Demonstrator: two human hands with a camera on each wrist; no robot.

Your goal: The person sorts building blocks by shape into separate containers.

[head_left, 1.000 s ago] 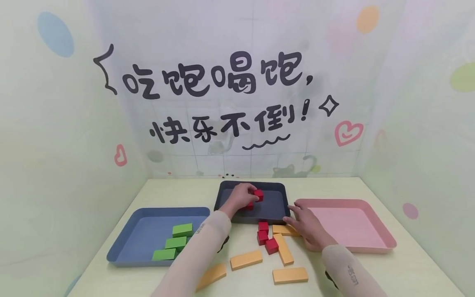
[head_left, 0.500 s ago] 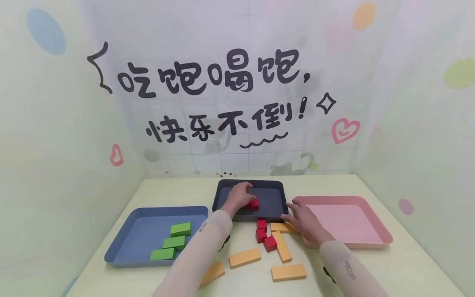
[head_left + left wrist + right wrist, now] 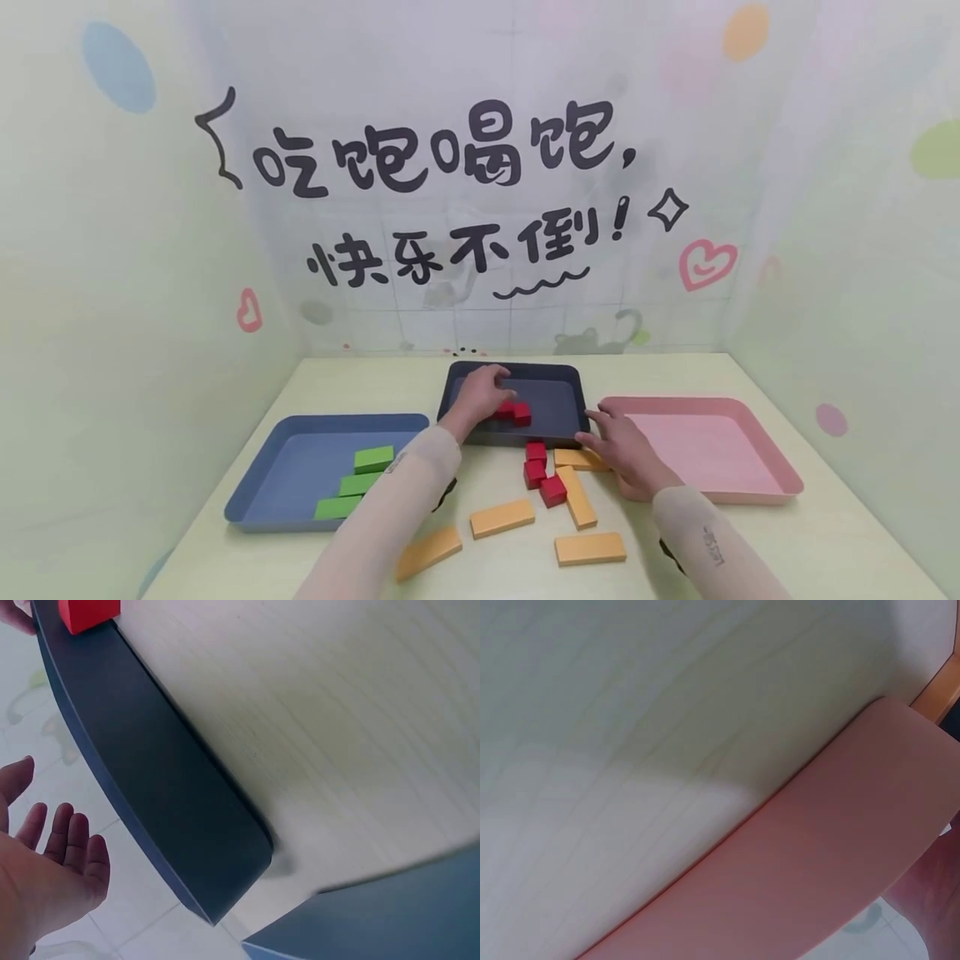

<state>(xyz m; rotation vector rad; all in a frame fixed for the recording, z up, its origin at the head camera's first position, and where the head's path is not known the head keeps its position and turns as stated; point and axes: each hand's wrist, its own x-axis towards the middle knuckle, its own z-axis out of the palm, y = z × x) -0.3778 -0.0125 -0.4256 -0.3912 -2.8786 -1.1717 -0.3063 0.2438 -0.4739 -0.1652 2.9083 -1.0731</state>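
My left hand (image 3: 480,396) hovers over the dark tray (image 3: 551,402) with its fingers apart and holding nothing. Just beneath its fingertips, two red cubes (image 3: 522,415) sit side by side in that tray. In the left wrist view the left hand (image 3: 49,885) shows relaxed, separated fingers past the tray's wall (image 3: 157,765). My right hand (image 3: 624,446) reaches over the pink tray's near-left corner, its fingertips right at the dark tray's right rim. Three more red cubes (image 3: 534,474) lie on the table in front of the dark tray, the nearest beside an orange block (image 3: 577,498).
A blue tray (image 3: 262,467) at left holds three green blocks (image 3: 373,459). The pink tray (image 3: 720,450) stands at right. Several orange blocks (image 3: 502,518) lie scattered on the near table (image 3: 517,575). A printed white curtain (image 3: 480,325) closes off the back and sides.
The left hand has lowered a red cube into the dark tray beside another and let it go; its fingers have since lifted slightly off. The right hand has stayed at the tray's rim.
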